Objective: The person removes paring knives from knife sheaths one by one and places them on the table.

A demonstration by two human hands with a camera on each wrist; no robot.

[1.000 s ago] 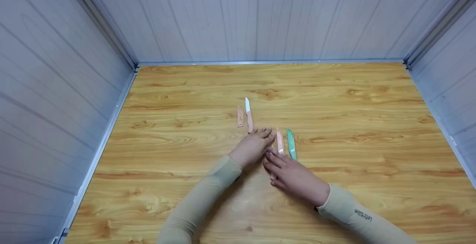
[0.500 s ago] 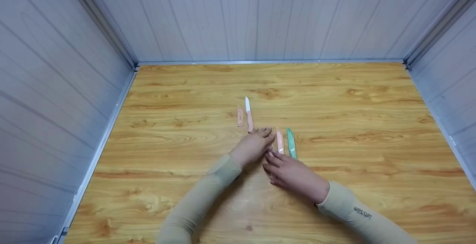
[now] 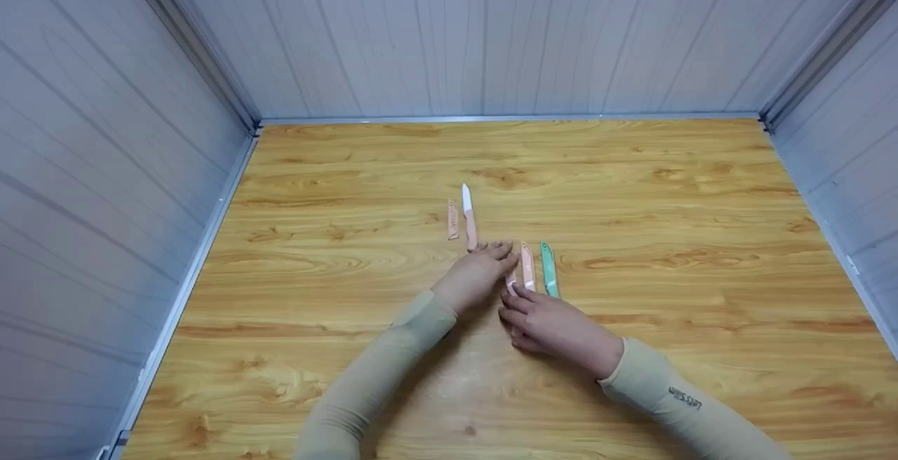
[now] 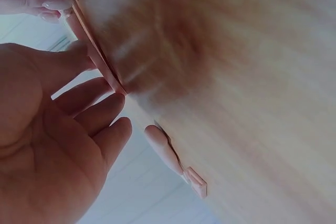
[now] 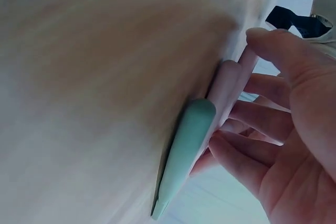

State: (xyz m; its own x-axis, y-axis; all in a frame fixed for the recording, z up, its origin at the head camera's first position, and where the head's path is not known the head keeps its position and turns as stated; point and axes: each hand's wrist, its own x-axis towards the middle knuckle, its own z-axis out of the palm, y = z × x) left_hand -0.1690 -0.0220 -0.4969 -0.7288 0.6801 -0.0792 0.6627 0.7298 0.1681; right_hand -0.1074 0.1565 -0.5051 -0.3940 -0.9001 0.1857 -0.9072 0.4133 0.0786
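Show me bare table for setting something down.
Free: the table between the green knife and right wall, between pink sheath and left wall, and between white-bladed knife and back wall. Crowded: the middle, where left grip and right grip surround the pink knives.

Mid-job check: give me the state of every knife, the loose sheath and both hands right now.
Bare pink knife: unsheathed, white blade exposed, lying flat.
Loose pink sheath: off, lying beside that knife.
Held pink knife: partly hidden, apparently sheathed.
Other pink knife: sheathed, lying flat.
Green knife: sheathed, lying flat.
Left hand: holding the held knife's far end.
Right hand: holding its near end.
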